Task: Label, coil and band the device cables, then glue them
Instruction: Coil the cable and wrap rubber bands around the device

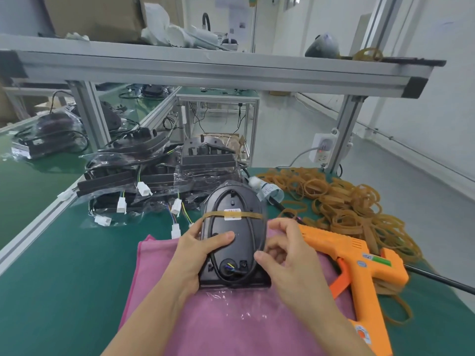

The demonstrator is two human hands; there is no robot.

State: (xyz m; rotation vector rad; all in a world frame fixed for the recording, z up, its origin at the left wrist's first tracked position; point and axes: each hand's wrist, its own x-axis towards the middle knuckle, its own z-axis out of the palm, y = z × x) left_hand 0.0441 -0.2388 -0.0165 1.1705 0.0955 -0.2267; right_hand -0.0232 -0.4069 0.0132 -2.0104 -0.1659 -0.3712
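Now, banded device [232, 235] clamped in left hand [199, 249] fingers, right hand [285, 255] fingers loosely curled at its right edge

Bright, even, cool indoor light fills the scene, seemingly from overhead; shadows are soft and faint, with a dim patch under the shelf [205, 70] toward 11 o'clock. Glare sits on the clear plastic wrap [228, 301] at 6 o'clock and on the bagged units [133, 176] at 10 o'clock. Wide-angle bending curves the frame rails near the edges. The right hand [290, 255] fingers are slightly motion-blurred; far background is soft
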